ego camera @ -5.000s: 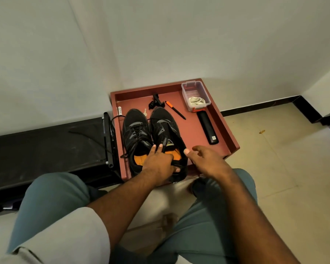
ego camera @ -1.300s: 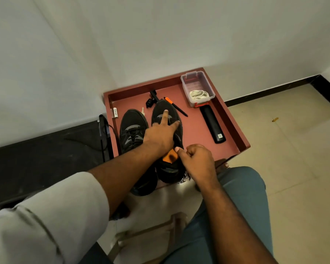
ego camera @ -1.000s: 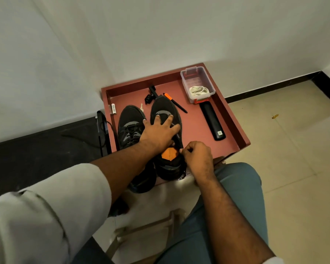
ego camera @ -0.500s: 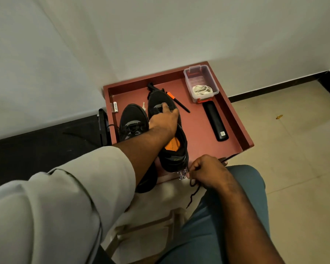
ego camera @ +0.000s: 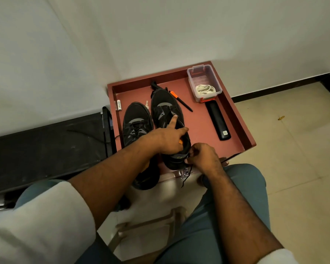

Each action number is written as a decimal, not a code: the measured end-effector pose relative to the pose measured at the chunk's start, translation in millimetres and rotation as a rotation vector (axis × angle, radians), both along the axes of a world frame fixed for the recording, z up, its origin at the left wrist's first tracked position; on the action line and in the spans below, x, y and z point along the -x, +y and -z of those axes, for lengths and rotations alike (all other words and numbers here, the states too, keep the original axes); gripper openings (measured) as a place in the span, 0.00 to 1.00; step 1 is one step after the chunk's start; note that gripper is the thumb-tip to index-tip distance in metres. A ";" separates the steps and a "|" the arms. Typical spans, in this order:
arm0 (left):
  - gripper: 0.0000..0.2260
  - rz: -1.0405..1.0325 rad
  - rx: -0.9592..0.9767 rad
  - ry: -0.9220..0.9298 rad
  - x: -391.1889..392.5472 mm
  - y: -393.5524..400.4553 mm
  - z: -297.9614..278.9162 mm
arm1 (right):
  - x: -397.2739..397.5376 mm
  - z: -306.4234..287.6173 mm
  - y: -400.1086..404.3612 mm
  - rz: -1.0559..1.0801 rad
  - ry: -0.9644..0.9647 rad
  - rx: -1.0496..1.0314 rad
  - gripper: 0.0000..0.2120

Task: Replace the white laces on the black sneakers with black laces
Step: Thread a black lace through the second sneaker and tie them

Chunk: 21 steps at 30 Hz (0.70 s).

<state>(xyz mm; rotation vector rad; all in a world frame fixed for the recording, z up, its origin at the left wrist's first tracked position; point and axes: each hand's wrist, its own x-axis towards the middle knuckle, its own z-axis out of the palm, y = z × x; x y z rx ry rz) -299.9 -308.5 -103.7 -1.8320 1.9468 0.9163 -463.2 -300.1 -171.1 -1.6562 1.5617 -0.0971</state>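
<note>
Two black sneakers sit side by side on a red tray (ego camera: 234, 119). The left sneaker (ego camera: 136, 122) has black laces and its heel hangs over the tray's front edge. My left hand (ego camera: 170, 137) rests on the right sneaker (ego camera: 165, 109), fingers stretched over its tongue. At that shoe's heel my right hand (ego camera: 203, 156) pinches a black lace (ego camera: 186, 177) whose end dangles below the tray. White laces (ego camera: 205, 90) lie coiled in a clear plastic box (ego camera: 203, 73) at the tray's back right.
On the tray lie an orange-and-black pen (ego camera: 180, 101), a long black bar-shaped object (ego camera: 217, 121), a small white battery (ego camera: 119, 105) and a black clip (ego camera: 154, 85). A black bench (ego camera: 46, 145) stands to the left. White walls enclose the corner; tiled floor lies to the right.
My right hand has come back up from below the tray edge to the right sneaker's heel, lace in its fingers. My left hand has slid slightly back along the shoe.
</note>
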 end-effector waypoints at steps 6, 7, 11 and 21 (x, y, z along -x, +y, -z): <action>0.41 -0.034 0.092 -0.022 2.5 9.8 -11.1 | 3.2 7.3 -0.5 0.076 -0.027 -0.017 0.07; 0.39 -0.096 0.140 0.011 3.1 13.4 -14.6 | 3.4 4.3 0.8 0.074 -0.014 0.012 0.07; 0.31 -0.459 0.253 0.351 5.6 32.5 -39.3 | 3.1 -23.5 13.7 0.131 -0.177 0.235 0.05; 0.14 -1.146 0.308 1.440 -12.5 36.9 -96.3 | -56.7 -81.2 59.7 0.292 -1.273 -0.438 0.12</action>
